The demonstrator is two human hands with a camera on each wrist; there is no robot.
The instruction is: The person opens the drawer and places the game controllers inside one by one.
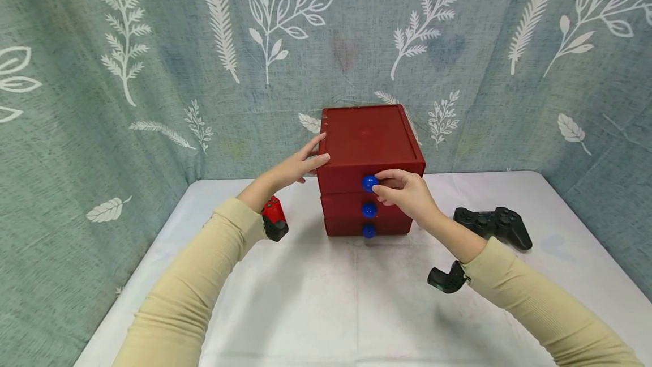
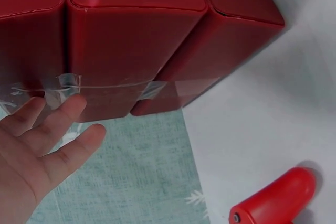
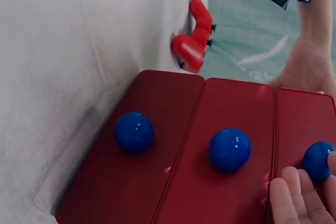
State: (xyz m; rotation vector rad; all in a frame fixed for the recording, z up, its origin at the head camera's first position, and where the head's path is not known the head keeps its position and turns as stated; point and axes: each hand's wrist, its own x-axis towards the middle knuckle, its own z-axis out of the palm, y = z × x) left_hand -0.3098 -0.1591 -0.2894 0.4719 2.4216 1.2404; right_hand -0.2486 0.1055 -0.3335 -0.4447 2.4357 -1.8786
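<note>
A dark red box of three stacked drawers (image 1: 372,135) stands at the back of the white table, each drawer front bearing a round blue knob. All three drawers look closed. My right hand (image 1: 407,191) pinches the top blue knob (image 1: 369,183) between thumb and index finger. In the right wrist view, the middle knob (image 3: 229,150) and the bottom knob (image 3: 134,132) are untouched. My left hand (image 1: 295,167) lies against the box's left side near its top edge, fingers extended. Clear tape (image 2: 121,85) runs across the drawer sides in the left wrist view.
A red game controller (image 1: 273,209) lies left of the box, partly hidden behind my left wrist. To the right lies a black game controller (image 1: 494,224). Behind the table hangs a grey-green curtain (image 1: 356,33) with white leaf prints.
</note>
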